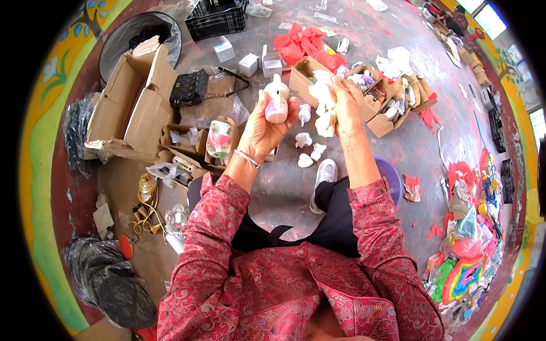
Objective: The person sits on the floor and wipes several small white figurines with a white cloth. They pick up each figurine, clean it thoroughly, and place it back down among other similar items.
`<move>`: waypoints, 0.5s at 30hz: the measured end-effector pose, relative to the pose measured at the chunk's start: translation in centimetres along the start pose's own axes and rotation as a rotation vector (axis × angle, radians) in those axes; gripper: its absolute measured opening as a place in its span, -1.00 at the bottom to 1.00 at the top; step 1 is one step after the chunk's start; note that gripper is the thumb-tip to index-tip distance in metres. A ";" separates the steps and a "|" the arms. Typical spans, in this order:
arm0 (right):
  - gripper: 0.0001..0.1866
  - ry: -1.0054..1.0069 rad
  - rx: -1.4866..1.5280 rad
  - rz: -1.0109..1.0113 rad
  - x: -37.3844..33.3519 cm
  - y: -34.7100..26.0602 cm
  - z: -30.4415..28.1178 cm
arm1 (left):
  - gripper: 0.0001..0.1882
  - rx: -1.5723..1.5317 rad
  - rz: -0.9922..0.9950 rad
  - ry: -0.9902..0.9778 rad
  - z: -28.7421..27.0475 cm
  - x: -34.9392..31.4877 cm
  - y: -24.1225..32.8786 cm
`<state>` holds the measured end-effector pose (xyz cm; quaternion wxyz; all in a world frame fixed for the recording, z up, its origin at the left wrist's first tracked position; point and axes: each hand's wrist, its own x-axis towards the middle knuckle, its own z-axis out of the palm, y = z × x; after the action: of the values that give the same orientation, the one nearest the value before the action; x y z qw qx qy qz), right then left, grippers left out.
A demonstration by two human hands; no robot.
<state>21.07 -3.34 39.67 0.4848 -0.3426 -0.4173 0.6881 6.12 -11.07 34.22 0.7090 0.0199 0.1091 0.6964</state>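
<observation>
My left hand (263,132) is wrapped round a small white and pink ceramic-looking piece (277,102) with a rounded top; its exact kind is unclear. Across from it, my right hand (348,111) grips a crumpled whitish cloth (323,108), which hangs from the fingers. Between my hands and below them, several small white pieces lie on the floor, among them a purple-tinted one (304,114) and a figurine-like one (303,140). Just beyond the cloth stands an open cardboard box (303,78).
Boxes of mixed items (392,108) stand at the right, near a purple basin (389,179). To the left are a tall open carton (122,108), a black quilted bag (189,88) and small boxes (220,141). Colourful scraps (466,250) pile up at far right.
</observation>
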 end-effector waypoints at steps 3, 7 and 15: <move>-0.76 -0.161 -0.310 -0.208 -1.1 0.6 1.1 | -0.50 0.058 -0.015 -0.096 -0.8 0.3 -0.3; -0.68 -0.277 -0.920 -0.718 -3.2 2.4 3.1 | -0.52 0.050 0.016 -0.095 0.3 0.1 -1.0; -0.90 -0.649 -0.751 -0.702 -5.2 3.2 4.1 | -0.34 -0.025 0.075 -0.230 0.2 0.1 1.3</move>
<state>17.76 -9.85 38.87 0.3767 -0.1047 -0.8461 0.3623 4.88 -10.91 34.64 0.6905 0.0948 0.0174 0.7169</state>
